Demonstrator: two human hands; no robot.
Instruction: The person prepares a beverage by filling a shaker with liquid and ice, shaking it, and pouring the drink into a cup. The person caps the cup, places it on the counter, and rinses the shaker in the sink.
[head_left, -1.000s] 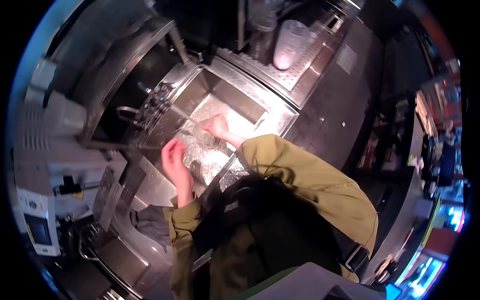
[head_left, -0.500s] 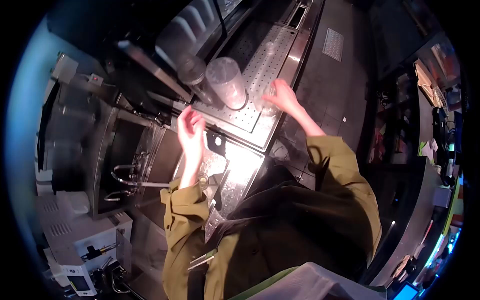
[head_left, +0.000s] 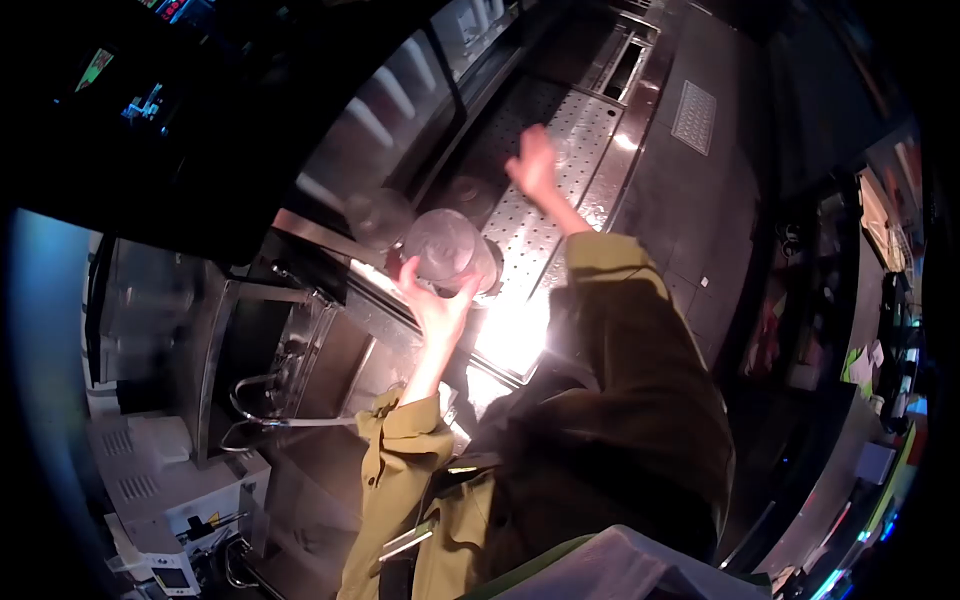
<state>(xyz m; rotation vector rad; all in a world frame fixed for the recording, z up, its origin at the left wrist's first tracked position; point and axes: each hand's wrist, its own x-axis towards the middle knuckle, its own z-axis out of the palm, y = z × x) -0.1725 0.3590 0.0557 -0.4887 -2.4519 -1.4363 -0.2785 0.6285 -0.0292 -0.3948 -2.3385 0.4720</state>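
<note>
My left hand (head_left: 437, 305) is wrapped round the near side of a clear, cloudy-looking cylindrical container (head_left: 446, 240), thumb and fingers on opposite sides. The container stands over the left part of a perforated metal drain tray (head_left: 532, 225). Farther along the counter, my right hand (head_left: 535, 163) is above the tray, smeared by motion. Its fingers are too blurred to read, and a faint clear shape beside it cannot be made out. A second, darker clear container (head_left: 380, 216) stands left of the held one.
A bent metal tap (head_left: 250, 395) rises at the left, by a steel basin. A white machine with a small screen (head_left: 172, 578) sits at lower left. Right of the counter runs a tiled floor with a drain grate (head_left: 694, 117). Shelving lines the far right.
My left hand has gone from free, beside the containers, to gripping the cloudy one. My right hand has moved farther along the tray, away from my body. The view has shifted.
</note>
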